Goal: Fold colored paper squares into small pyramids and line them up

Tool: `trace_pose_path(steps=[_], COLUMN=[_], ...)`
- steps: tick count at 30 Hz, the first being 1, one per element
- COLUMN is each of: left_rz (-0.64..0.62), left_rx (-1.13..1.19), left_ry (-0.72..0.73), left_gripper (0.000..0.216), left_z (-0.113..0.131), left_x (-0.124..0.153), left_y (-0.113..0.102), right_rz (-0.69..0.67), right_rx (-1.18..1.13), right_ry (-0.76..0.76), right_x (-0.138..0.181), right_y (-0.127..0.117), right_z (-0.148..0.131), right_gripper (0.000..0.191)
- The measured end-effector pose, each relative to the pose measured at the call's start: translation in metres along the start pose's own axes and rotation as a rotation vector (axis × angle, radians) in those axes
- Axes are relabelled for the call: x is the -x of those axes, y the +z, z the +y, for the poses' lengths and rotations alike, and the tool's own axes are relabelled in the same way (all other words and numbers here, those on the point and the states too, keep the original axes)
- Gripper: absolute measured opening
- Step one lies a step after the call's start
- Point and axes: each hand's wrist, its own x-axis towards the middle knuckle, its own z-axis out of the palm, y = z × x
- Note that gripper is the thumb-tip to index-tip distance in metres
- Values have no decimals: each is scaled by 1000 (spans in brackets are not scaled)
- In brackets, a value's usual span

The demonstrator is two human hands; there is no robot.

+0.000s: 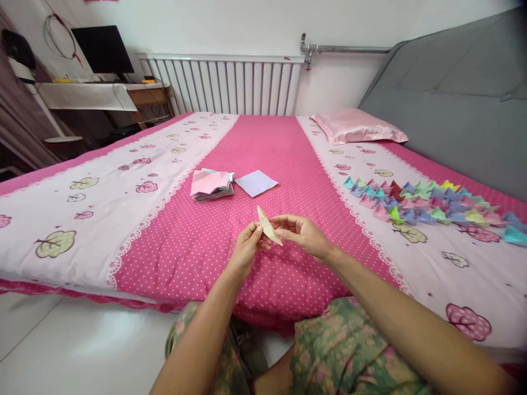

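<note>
While I'm facing the near edge of a patterned bedspread (265,142), my forearms (362,291) are crossing that edge, and its dotted pink middle is giving elbow room left and right. Ahead, a paper stack (208,184), pink on top, and a lavender sheet (257,182) are lying just beside each other, bounding forward reach; rows of folded paper boats (420,203) are sitting well off to the right. Pale yellow folded paper (267,226) is slanting between my hands. My left hand (250,241) is pinching its left side, thumb against fingers. My right hand (302,233) is touching its right side, fingers curving; pinching or not, I'm not able to tell. Behind, a pink pillow (358,126) is resting by a gray headboard (457,82), a white radiator (222,85) is lining the wall (230,27), and a black monitor (102,49) is standing on a desk (86,96), far left.
</note>
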Motion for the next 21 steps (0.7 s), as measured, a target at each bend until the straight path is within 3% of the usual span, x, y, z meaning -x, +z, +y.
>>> trace_pose_path(steps=[13, 21], left_rz=[-22, -74], left_rx=[-29, -217], left_ry=[19, 19], left_gripper=[19, 22], left_z=[-2, -5], left_x=[-1, 0], left_y=[-2, 5], right_rz=[13, 105], right_rx=[32, 266], right_ry=[-9, -73], right_x=[-1, 0], right_y=[0, 6], right_z=[1, 2], right_gripper=[33, 30])
